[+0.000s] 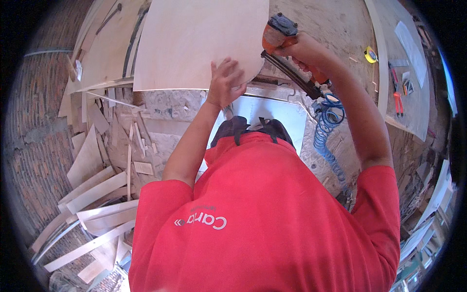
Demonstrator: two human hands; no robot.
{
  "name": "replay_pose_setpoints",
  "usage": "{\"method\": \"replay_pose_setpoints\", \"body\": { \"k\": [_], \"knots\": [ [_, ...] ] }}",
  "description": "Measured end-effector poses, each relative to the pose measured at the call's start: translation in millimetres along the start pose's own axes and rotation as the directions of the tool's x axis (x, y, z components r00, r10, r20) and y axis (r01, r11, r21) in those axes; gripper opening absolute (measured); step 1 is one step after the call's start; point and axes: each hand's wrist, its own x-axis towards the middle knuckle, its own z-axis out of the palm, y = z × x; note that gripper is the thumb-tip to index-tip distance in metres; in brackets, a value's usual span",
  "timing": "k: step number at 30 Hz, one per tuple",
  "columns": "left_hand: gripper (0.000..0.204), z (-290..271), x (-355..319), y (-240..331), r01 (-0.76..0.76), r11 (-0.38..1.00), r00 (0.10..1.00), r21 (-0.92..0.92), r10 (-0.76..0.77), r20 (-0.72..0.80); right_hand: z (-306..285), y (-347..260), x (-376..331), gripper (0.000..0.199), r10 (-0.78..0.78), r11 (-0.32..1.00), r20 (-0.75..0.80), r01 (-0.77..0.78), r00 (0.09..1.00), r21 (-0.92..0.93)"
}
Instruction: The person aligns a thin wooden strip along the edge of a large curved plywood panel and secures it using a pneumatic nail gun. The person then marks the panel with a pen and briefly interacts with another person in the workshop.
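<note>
A pale plywood sheet lies flat ahead of the person, its near edge under the left hand, whose fingers press down spread on the wood. At the sheet's right edge the right hand is clenched around an orange nail gun (a blue coiled air hose trails from it). Offcut strips litter the floor at left.

The dusty desk carries a pale plywood sheet at 12 o'clock and a yellow tape measure at 2 o'clock, while offcut strips litter the floor at 8 o'clock.
</note>
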Motion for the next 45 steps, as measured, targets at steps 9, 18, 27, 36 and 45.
{"method": "replay_pose_setpoints", "body": {
  "k": [9, 18, 27, 36, 45],
  "knots": [
    [0.040, 4, 1, -2, -0.012, 0.999, 1.000, 0.035, 0.013, -0.024, -1, 2, 3, 0.033, 0.008, 0.997, 0.020, -0.006, 1.000, -0.071],
    [0.039, 5, -1, -5, -0.006, 1.000, 1.000, 0.027, 0.006, -0.018, 3, -3, 5, 0.031, -0.023, 0.987, 0.019, 0.026, 1.000, -0.157],
    [0.041, 3, 2, -2, -0.005, 1.000, 1.000, 0.019, 0.005, -0.002, 9, 0, 8, 0.034, -0.097, 0.961, -0.053, 0.079, 0.994, -0.264],
    [0.038, 5, 2, -2, 0.006, 1.000, 1.000, 0.017, -0.006, -0.007, 11, -12, -6, 0.037, -0.121, 0.961, -0.064, 0.101, 0.991, -0.257],
    [0.038, 6, 1, -6, 0.000, 1.000, 1.000, 0.031, 0.000, 0.004, 10, -13, -5, 0.038, -0.085, 0.942, -0.043, 0.066, 0.995, -0.328]
  ]
}}
